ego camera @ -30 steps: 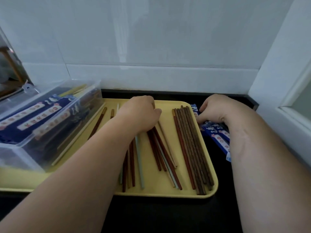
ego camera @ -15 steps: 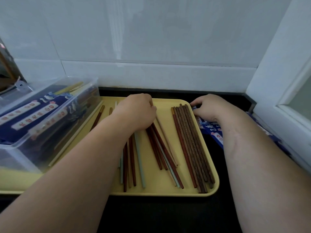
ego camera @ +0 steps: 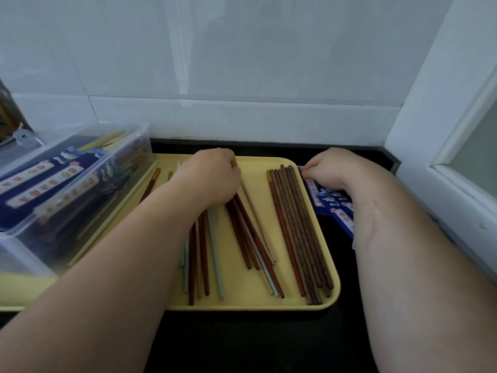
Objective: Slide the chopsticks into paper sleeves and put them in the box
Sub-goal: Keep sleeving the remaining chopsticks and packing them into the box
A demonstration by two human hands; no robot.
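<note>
A yellow tray (ego camera: 250, 301) holds several loose chopsticks. A dark wooden bundle (ego camera: 298, 227) lies along its right side, red-brown ones (ego camera: 243, 235) in the middle, and pale blue ones (ego camera: 215, 254) beside them. My left hand (ego camera: 212, 177) is curled over the far ends of the middle chopsticks, with its fingertips hidden. Blue patterned paper sleeves (ego camera: 337, 207) lie on the black counter just right of the tray. My right hand (ego camera: 329, 168) pinches their far end. A clear plastic box (ego camera: 88, 189) on the tray's left part holds sleeved chopsticks.
A white tiled wall stands close behind the tray. A white window frame (ego camera: 441, 168) runs along the right, near my right forearm. The black counter (ego camera: 255, 343) lies in front of the tray. More loose chopsticks (ego camera: 150, 184) lie by the box.
My right hand has slid from the top of the sleeve stack to its far end and pinched it. My left hand has stayed on the middle chopsticks.
</note>
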